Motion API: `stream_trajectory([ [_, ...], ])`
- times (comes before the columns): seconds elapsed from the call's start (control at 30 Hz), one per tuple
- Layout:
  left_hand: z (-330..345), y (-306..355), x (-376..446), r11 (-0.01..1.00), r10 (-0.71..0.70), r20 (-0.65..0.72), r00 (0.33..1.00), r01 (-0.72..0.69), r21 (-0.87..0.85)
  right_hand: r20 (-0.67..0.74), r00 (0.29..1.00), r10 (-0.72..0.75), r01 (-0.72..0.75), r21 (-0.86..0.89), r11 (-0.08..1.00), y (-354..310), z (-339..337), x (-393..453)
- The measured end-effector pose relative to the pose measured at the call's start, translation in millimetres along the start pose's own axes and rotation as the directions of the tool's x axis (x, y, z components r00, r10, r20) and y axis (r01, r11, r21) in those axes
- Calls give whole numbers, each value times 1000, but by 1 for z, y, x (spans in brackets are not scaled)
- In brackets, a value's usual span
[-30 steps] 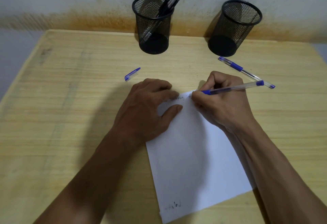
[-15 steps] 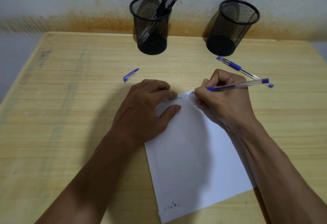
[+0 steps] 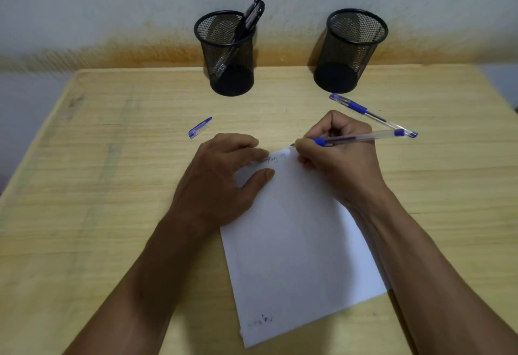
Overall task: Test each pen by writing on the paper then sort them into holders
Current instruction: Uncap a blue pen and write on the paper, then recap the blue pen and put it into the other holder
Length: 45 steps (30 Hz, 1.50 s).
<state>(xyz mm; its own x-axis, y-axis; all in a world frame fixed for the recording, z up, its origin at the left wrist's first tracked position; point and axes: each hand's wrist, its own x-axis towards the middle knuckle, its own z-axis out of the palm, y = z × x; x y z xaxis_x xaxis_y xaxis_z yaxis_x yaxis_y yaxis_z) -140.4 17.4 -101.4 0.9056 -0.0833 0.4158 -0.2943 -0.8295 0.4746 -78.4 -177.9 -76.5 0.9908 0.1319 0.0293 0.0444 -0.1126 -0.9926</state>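
1. While pinching the uncapped blue pen (image 3: 356, 138) in the right hand (image 3: 340, 164) at frame centre, wrote on the paper's (image 3: 297, 242) top edge.
2. Pressed the left hand (image 3: 221, 178) flat, fingers straight, steadying the sheet; should have kept the tip on paper.

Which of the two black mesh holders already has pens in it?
The left mesh holder, the one farther from the right hand: dark pens lean out over its rim. The right mesh holder shows only its bare bottom.

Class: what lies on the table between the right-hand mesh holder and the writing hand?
In the head view, a capped blue pen lies between the right holder and the right hand.
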Motion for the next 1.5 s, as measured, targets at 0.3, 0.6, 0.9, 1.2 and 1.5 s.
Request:
stream_trajectory([
  [0.3,-6,-7,4,964,-142,-250,958,191,186,-36,998,-55,56,35,998,2,-6,-1],
  [0.6,-14,-9,9,809,-475,-281,834,539,232,65,979,-193,200,-132,971,8,-1,-13],
  [0.9,-19,2,7,839,-463,-317,827,525,145,4,1000,-12,11,95,995,-1,2,-11],
  [1.2,-36,40,-2,899,-438,-382,814,402,-174,-87,996,-3,22,208,978,-9,0,-14],
  [1.5,-54,95,-15,867,-425,-267,865,304,-395,-18,963,-270,267,229,936,-72,-3,-61],
])
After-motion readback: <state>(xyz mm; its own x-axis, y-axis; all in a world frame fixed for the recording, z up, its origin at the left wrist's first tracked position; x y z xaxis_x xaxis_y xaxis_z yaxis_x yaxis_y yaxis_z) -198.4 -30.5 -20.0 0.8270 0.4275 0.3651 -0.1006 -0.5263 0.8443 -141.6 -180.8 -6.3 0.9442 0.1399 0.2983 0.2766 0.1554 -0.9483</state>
